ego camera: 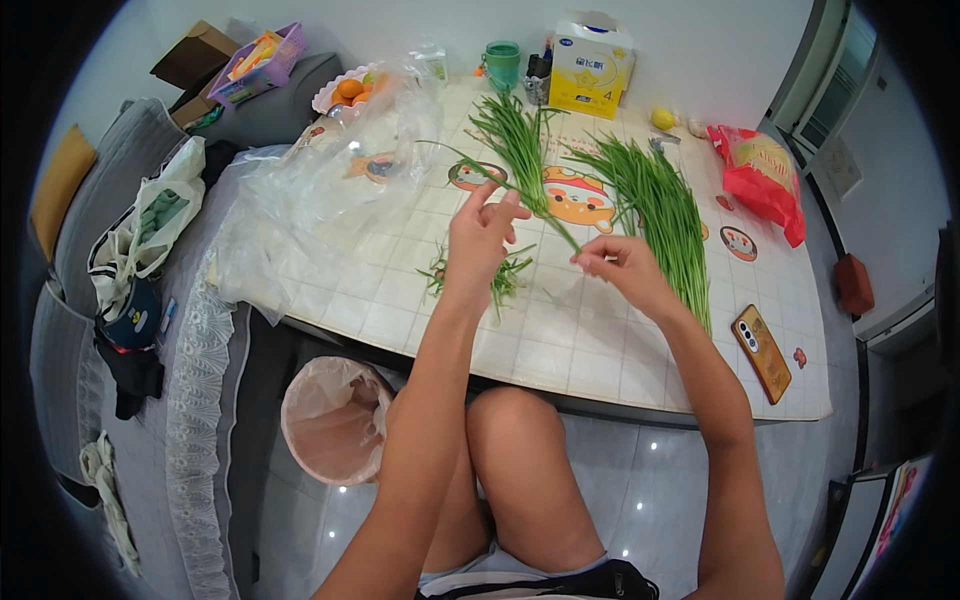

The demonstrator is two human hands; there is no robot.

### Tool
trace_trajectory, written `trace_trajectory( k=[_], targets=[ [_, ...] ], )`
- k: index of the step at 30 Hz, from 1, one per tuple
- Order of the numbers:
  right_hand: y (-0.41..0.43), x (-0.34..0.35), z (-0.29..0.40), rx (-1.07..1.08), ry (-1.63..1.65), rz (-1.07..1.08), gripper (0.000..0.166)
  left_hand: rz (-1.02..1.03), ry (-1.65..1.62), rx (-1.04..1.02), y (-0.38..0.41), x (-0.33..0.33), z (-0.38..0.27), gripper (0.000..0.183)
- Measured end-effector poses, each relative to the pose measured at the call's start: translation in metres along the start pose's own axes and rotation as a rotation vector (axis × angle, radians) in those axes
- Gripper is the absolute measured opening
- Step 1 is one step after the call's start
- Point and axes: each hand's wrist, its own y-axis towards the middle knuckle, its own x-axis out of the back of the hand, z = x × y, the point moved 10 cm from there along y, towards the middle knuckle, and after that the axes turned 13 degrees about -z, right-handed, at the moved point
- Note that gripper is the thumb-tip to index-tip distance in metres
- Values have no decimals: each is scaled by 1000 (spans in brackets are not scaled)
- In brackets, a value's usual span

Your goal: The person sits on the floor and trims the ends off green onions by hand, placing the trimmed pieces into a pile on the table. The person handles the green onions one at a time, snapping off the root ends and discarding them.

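Observation:
Between the fingertips of my right hand [626,271] is the lower end of a thin bundle of green chive-like stalks [564,232]. The long leaves slant up and left past my left hand [484,229], whose fingers are apart close to them; contact there is unclear. Just beyond lies a small bunch of the same greens [517,139], its lower end near the held stalks. A larger bunch [667,206] is spread to the right, beyond my right wrist. Short green scraps [510,277] lie in a pile, partly hidden by my left forearm.
Clear plastic bags [322,202] cover the table's left side. A phone [761,352] and a red bag [761,180] are at right. Behind stand a yellow-white box [590,71], green cup [502,66] and fruit bowl [326,97]. A lined bin [322,450] sits below the edge.

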Motion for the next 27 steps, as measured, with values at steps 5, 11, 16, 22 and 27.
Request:
trace_trajectory(
  k=[5,11,16,22,27],
  targets=[
    [50,12,24,82,-11,-247,20,24,175,-145,4,-8,8,29],
    [122,12,10,159,-43,-469,24,112,299,-160,2,-20,19,20],
    [144,1,-3,117,-216,-555,25,94,350,-264,4,-15,20,22],
    [147,8,-37,16,-413,-635,23,102,464,-294,0,-18,21,23],
    [135,13,-60,-199,-282,-676,22,90,550,-354,-6,-17,14,22]
  ],
)
